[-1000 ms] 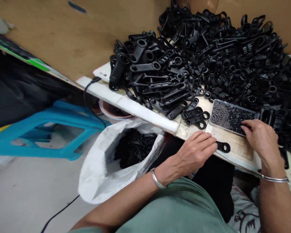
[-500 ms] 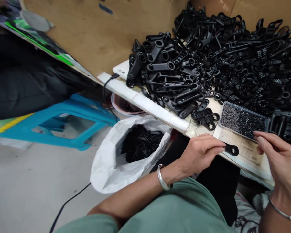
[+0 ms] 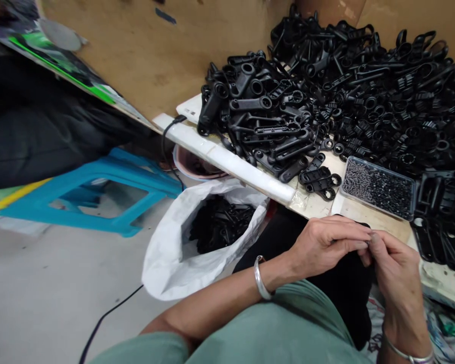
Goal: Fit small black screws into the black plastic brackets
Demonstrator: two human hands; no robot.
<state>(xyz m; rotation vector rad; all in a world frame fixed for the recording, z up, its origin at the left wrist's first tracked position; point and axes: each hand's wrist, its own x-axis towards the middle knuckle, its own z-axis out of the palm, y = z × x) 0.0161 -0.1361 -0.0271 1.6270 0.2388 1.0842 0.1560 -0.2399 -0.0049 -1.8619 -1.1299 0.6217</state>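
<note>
My left hand [image 3: 323,246] and my right hand [image 3: 396,265] meet fingertip to fingertip at the table's front edge. Both are closed in a pinch. A black plastic part with a ring end, plain in the left fingers a moment earlier, is now almost wholly hidden behind them. What the right fingers pinch, if anything, cannot be made out. Just beyond the hands is a clear shallow box [image 3: 414,198] of small grey and black pieces [image 3: 379,187]. A few black ring-ended parts [image 3: 318,177] lie left of it, and several long black parts [image 3: 438,242] to its right.
A large heap of black plastic parts [image 3: 364,96] covers the back of the table. Below its white edge [image 3: 227,162] stands an open white sack [image 3: 159,263] with black parts inside. A blue stool [image 3: 131,222] and a black cable [image 3: 106,318] are at left.
My right hand has moved left from the box of small pieces to my left fingertips. The ring-ended part has gone from plain view behind the fingers.
</note>
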